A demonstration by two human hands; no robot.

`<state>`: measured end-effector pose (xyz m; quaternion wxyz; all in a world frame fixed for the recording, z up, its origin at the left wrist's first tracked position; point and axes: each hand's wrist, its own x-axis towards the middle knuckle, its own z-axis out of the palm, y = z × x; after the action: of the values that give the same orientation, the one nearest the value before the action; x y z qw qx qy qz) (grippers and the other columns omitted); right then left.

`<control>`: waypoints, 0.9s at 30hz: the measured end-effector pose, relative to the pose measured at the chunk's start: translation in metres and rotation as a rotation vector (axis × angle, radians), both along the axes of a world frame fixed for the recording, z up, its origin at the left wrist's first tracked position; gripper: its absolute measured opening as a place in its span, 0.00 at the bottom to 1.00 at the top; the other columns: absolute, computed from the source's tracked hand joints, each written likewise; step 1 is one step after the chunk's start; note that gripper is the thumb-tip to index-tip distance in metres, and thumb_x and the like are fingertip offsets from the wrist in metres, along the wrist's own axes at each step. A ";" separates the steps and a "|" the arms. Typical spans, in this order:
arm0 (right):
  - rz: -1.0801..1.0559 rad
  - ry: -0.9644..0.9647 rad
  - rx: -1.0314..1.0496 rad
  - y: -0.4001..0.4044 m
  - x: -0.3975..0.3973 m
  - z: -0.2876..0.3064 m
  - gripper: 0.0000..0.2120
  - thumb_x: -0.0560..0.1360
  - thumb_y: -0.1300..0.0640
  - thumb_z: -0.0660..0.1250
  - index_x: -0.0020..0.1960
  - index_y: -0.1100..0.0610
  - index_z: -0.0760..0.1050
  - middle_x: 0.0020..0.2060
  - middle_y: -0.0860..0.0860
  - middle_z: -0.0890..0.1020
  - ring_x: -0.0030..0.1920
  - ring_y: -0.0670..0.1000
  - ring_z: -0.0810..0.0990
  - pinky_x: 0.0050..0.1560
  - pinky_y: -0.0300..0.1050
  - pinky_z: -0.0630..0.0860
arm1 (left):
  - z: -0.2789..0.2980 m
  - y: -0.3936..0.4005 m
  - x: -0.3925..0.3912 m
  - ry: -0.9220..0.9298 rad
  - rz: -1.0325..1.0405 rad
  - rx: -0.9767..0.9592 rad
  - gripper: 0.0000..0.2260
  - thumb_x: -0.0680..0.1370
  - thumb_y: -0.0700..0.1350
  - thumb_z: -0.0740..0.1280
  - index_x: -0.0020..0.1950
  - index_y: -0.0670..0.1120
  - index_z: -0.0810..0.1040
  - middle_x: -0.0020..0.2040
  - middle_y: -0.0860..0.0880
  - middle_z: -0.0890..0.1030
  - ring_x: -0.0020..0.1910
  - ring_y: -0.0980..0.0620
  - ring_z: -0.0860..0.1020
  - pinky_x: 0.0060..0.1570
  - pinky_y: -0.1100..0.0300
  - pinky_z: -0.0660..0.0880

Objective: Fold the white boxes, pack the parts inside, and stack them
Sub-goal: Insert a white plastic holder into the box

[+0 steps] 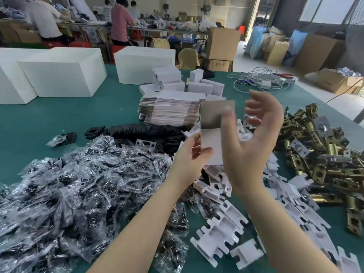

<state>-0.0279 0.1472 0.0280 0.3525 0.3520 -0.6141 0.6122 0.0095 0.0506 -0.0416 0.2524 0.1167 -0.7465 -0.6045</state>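
One white box (213, 131), half folded, is raised above the bench (78, 119) between both hands: the left hand (192, 152) pinches its lower edge, while the right hand (254, 138) is beside it, fingers spread, holding nothing.

Bright daylight from right doorway; hands perhaps motion-blurred; edges bend.

The left hand (190, 152) is pinching the lower edge of a white box blank (213, 131), holding it above the green table (82, 117). The right hand (254, 134) is touching the blank's right side, fingers relaxed. Brass latches (315, 154) are lying at right.
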 end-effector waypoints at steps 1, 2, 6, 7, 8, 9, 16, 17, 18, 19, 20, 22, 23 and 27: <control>0.019 -0.204 0.035 0.009 -0.011 -0.007 0.25 0.76 0.46 0.68 0.68 0.55 0.66 0.57 0.50 0.72 0.57 0.49 0.74 0.58 0.48 0.73 | 0.001 -0.001 0.001 -0.021 -0.003 0.003 0.14 0.79 0.43 0.68 0.62 0.58 0.74 0.52 0.62 0.82 0.51 0.67 0.79 0.47 0.72 0.75; 0.057 -0.371 0.096 0.019 -0.023 -0.017 0.33 0.75 0.41 0.69 0.73 0.54 0.62 0.60 0.50 0.71 0.59 0.49 0.73 0.61 0.46 0.73 | 0.004 -0.001 0.003 -0.029 -0.005 0.010 0.15 0.79 0.43 0.68 0.62 0.59 0.72 0.52 0.62 0.81 0.50 0.68 0.79 0.46 0.73 0.74; 0.524 -0.710 0.314 0.031 -0.048 -0.051 0.41 0.65 0.43 0.72 0.74 0.50 0.61 0.59 0.44 0.77 0.55 0.41 0.81 0.46 0.36 0.79 | 0.030 -0.002 0.007 -0.182 -0.066 -0.161 0.18 0.80 0.42 0.66 0.54 0.68 0.70 0.51 0.67 0.78 0.49 0.73 0.76 0.47 0.75 0.72; 0.537 -0.677 0.338 0.029 -0.050 -0.058 0.31 0.65 0.44 0.72 0.66 0.49 0.69 0.53 0.40 0.80 0.51 0.39 0.82 0.42 0.33 0.79 | 0.036 -0.004 0.010 -0.223 -0.103 -0.212 0.18 0.80 0.41 0.66 0.54 0.67 0.71 0.52 0.65 0.79 0.51 0.70 0.77 0.52 0.71 0.74; 0.513 -0.633 0.352 0.026 -0.051 -0.065 0.23 0.64 0.45 0.72 0.58 0.46 0.73 0.48 0.39 0.83 0.49 0.38 0.82 0.40 0.31 0.77 | 0.044 -0.005 0.013 -0.267 -0.140 -0.247 0.18 0.80 0.40 0.66 0.56 0.65 0.73 0.55 0.62 0.81 0.54 0.66 0.78 0.57 0.67 0.75; 0.484 -0.593 0.356 0.026 -0.052 -0.072 0.18 0.64 0.45 0.73 0.53 0.45 0.75 0.44 0.38 0.84 0.46 0.37 0.82 0.39 0.29 0.76 | 0.050 -0.010 0.017 -0.286 -0.176 -0.260 0.19 0.79 0.39 0.66 0.60 0.62 0.75 0.57 0.58 0.82 0.57 0.62 0.79 0.60 0.63 0.75; 0.510 -0.640 0.197 0.025 -0.056 -0.082 0.11 0.71 0.57 0.75 0.50 0.46 0.77 0.42 0.33 0.84 0.44 0.35 0.82 0.38 0.30 0.76 | 0.083 -0.078 0.007 -0.301 0.308 -0.323 0.12 0.79 0.42 0.68 0.61 0.55 0.80 0.60 0.54 0.82 0.54 0.58 0.81 0.59 0.59 0.76; 0.514 -0.639 0.187 0.025 -0.054 -0.081 0.12 0.71 0.57 0.75 0.49 0.46 0.76 0.42 0.33 0.83 0.44 0.35 0.81 0.38 0.30 0.76 | 0.079 -0.089 -0.001 -0.490 0.313 -0.512 0.12 0.79 0.44 0.68 0.63 0.50 0.80 0.62 0.50 0.81 0.57 0.53 0.80 0.62 0.57 0.73; 0.523 -0.642 0.186 0.025 -0.052 -0.080 0.12 0.71 0.57 0.75 0.49 0.45 0.76 0.42 0.32 0.83 0.44 0.34 0.81 0.37 0.29 0.76 | 0.071 -0.095 -0.008 -0.680 0.277 -0.681 0.15 0.79 0.48 0.68 0.65 0.46 0.79 0.63 0.47 0.80 0.60 0.48 0.78 0.62 0.55 0.72; 0.530 -0.643 0.192 0.025 -0.051 -0.078 0.12 0.71 0.56 0.75 0.49 0.46 0.76 0.42 0.31 0.82 0.43 0.33 0.81 0.37 0.29 0.76 | 0.062 -0.100 -0.013 -0.840 0.224 -0.823 0.19 0.79 0.52 0.68 0.67 0.43 0.77 0.64 0.43 0.78 0.62 0.45 0.77 0.63 0.54 0.73; 0.537 -0.647 0.193 0.024 -0.051 -0.077 0.12 0.71 0.55 0.75 0.50 0.46 0.76 0.42 0.30 0.82 0.43 0.33 0.80 0.36 0.28 0.76 | 0.053 -0.103 -0.016 -0.948 0.197 -0.923 0.22 0.80 0.54 0.66 0.68 0.41 0.75 0.65 0.41 0.77 0.62 0.42 0.76 0.63 0.51 0.73; 0.550 -0.659 0.181 0.024 -0.050 -0.076 0.12 0.69 0.52 0.75 0.50 0.46 0.76 0.42 0.31 0.82 0.44 0.33 0.80 0.37 0.29 0.76 | 0.041 -0.111 -0.017 -0.955 0.247 -1.017 0.21 0.82 0.54 0.62 0.67 0.41 0.74 0.63 0.39 0.75 0.60 0.40 0.76 0.59 0.46 0.76; 0.548 -0.659 0.178 0.024 -0.050 -0.076 0.13 0.68 0.50 0.75 0.50 0.45 0.76 0.43 0.31 0.82 0.44 0.33 0.80 0.38 0.29 0.76 | 0.038 -0.115 -0.017 -0.912 0.281 -1.044 0.19 0.82 0.53 0.62 0.67 0.42 0.74 0.62 0.39 0.76 0.59 0.40 0.76 0.58 0.45 0.76; 0.555 -0.672 0.172 0.024 -0.051 -0.077 0.14 0.66 0.48 0.75 0.50 0.44 0.77 0.44 0.33 0.83 0.46 0.36 0.81 0.40 0.32 0.78 | 0.040 -0.117 -0.018 -0.868 0.200 -1.055 0.20 0.79 0.52 0.68 0.69 0.48 0.74 0.62 0.45 0.80 0.60 0.44 0.78 0.57 0.50 0.76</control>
<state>-0.0786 0.1712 -0.0488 -0.0751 0.3131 -0.6255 0.7107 -0.0080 -0.0662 -0.0019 0.0081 0.2780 -0.9600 -0.0326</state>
